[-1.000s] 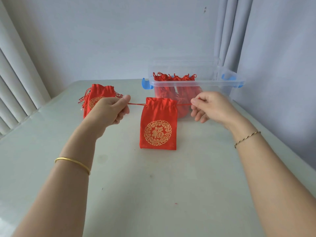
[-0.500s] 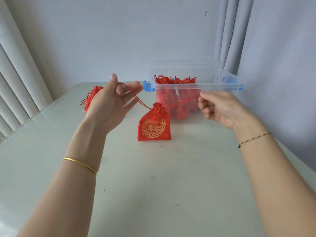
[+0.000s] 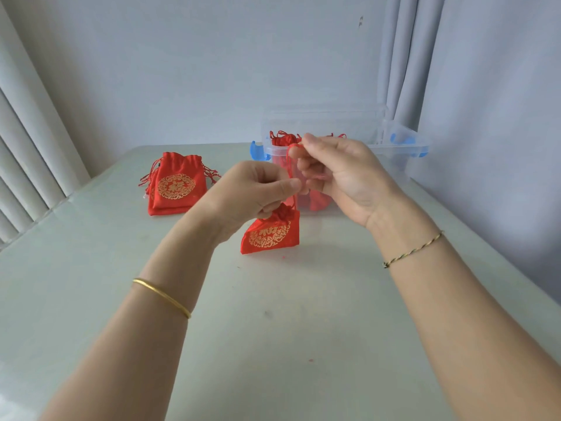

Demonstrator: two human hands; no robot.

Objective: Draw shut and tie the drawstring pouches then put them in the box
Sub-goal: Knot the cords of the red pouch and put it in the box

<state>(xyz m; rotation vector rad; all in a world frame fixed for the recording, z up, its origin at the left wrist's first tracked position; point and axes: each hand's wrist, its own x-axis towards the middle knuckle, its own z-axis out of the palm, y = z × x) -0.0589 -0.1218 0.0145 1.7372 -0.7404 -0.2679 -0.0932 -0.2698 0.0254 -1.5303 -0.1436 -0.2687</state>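
while the head view is looking down over both forearms, the left hand (image 3: 252, 192) is pinching the red cords (image 3: 292, 165) between thumb and fingers just above the gathered neck of a red pouch (image 3: 273, 235). the right hand (image 3: 343, 174) is gripping the same cords higher up with curled fingers, in front of the clear box (image 3: 394, 147). the pouch is hanging tilted below the left hand, its lower edge seeming to be touching the table (image 3: 273, 329). its mouth is looking drawn shut, so the knot is likely the step in hand. the left pinch should be sitting close to the neck so the gathers are not loosening while the right hand is looping the ends and pulling snug. a stack of pouches (image 3: 176, 186) is lying further left, apart from the box, where tied pouches (image 3: 283, 139) are sitting. the pouch fronts are showing a round gold ornament around a character looking like 福; no brand is showing on the box.
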